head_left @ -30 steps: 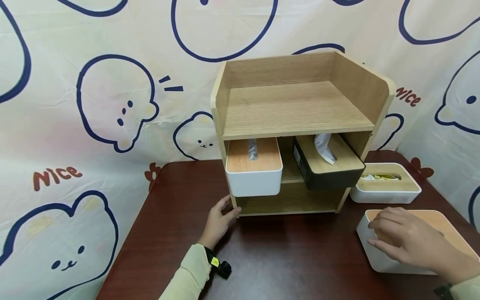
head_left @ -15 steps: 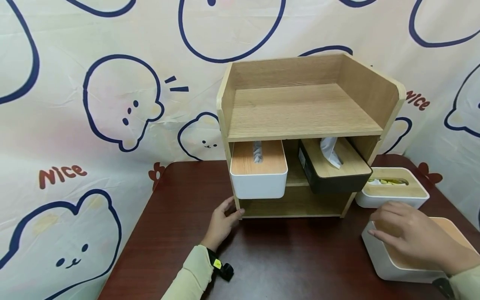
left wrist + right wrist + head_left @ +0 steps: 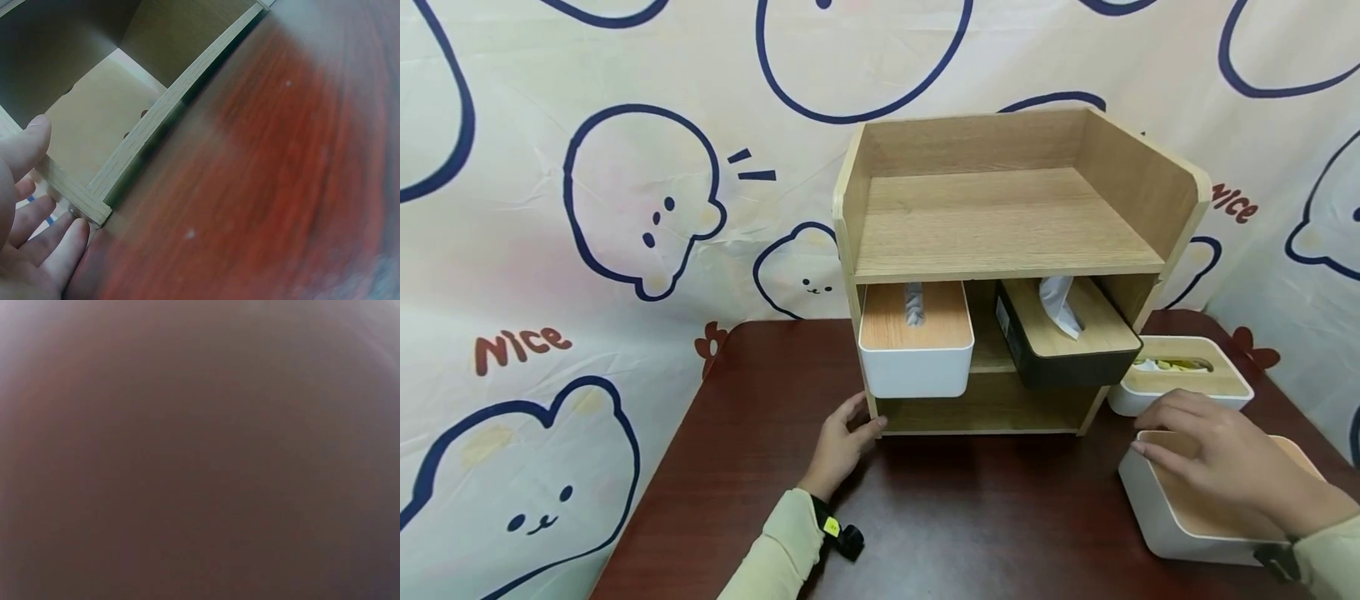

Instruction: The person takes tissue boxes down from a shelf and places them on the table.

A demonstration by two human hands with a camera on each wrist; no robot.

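Observation:
My left hand holds the lower left edge of a wooden desk shelf. In the left wrist view, its thumb lies on the inner side of the side panel and the fingers on the outer side. At the right, my right hand arches over a white tissue box with a wood-look lid, its fingers loosely bent near the left end. The right wrist view is a dark blur. A white tissue box and a black tissue box jut from the middle shelf, tissue showing in both.
Behind my right hand stands a smaller white box with a slotted wood lid, something green and white inside. The shelf stands on a dark red-brown table. A printed cloth hangs behind and at the right.
My right hand has moved slightly up and away over the white box's lid. The left hand keeps its hold. The whole view has shifted a little, as the head camera moved.

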